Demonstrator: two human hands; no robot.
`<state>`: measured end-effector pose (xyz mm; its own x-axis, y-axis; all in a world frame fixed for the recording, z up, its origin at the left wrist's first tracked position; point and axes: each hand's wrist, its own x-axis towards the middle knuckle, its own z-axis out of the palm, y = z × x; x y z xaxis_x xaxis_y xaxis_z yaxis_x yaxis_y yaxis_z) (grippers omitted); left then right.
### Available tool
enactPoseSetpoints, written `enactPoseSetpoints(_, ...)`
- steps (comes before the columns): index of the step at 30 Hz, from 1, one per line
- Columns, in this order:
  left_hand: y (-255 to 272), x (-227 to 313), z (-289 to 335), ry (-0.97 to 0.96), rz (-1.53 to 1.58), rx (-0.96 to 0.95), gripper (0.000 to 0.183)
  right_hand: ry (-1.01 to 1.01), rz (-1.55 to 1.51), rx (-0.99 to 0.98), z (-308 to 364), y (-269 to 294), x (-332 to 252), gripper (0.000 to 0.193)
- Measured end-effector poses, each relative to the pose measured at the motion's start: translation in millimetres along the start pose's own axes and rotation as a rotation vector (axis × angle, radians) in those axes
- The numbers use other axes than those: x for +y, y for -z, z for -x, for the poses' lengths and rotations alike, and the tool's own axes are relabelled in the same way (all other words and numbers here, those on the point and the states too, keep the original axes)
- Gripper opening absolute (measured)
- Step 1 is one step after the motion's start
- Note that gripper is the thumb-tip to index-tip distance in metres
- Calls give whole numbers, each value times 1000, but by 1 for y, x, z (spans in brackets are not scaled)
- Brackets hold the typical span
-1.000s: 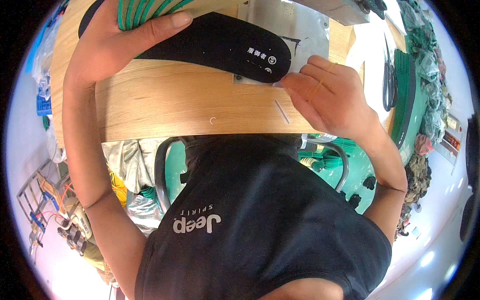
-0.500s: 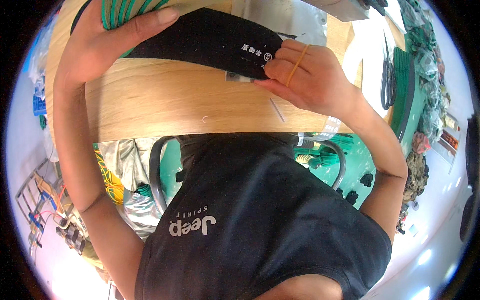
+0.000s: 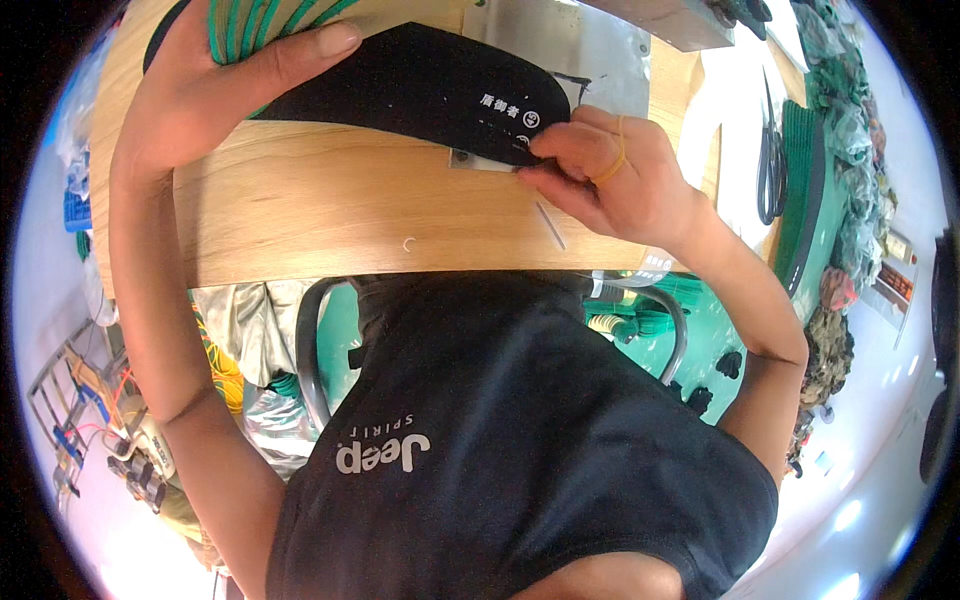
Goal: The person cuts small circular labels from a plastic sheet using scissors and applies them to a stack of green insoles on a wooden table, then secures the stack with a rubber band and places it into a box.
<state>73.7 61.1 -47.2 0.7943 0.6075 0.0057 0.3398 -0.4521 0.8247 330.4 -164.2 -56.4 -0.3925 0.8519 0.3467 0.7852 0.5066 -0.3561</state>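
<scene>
A black fabric band (image 3: 400, 95) with small white print lies across the wooden table. Between finger and thumb, my right hand (image 3: 625, 180) pinches its lower right corner; a yellow rubber band circles one finger. My left hand (image 3: 190, 105) is at the other end, its thumb laid over green-striped ribbed elastic (image 3: 265, 25) that lies against the black band. The left fingers are mostly hidden or cut off by the upper edge. Whether the elastic and the black band are joined cannot be seen.
Beneath the band's right end is a metal plate (image 3: 600, 60) on the wooden table (image 3: 330, 210), with a machine part (image 3: 665, 20) above it. Black scissors (image 3: 770, 150) lie on white material at right, near a green ribbed strip (image 3: 800, 170). A thin pale strip (image 3: 550, 225) rests near my right hand.
My right hand has shifted slightly down and right, its fingers drawing back from the band's end to the lower corner, so more of that end shows. My left hand has hardly moved.
</scene>
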Motion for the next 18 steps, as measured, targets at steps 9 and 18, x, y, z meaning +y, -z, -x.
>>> enactPoseSetpoints(9,11,-8,-1,114,-4,-102,37,-20,23,-33,-4,-1,1,25)
enactPoseSetpoints(18,0,6,0,-57,-140,-21,34,-71,-24,19,1,-6,-1,25)
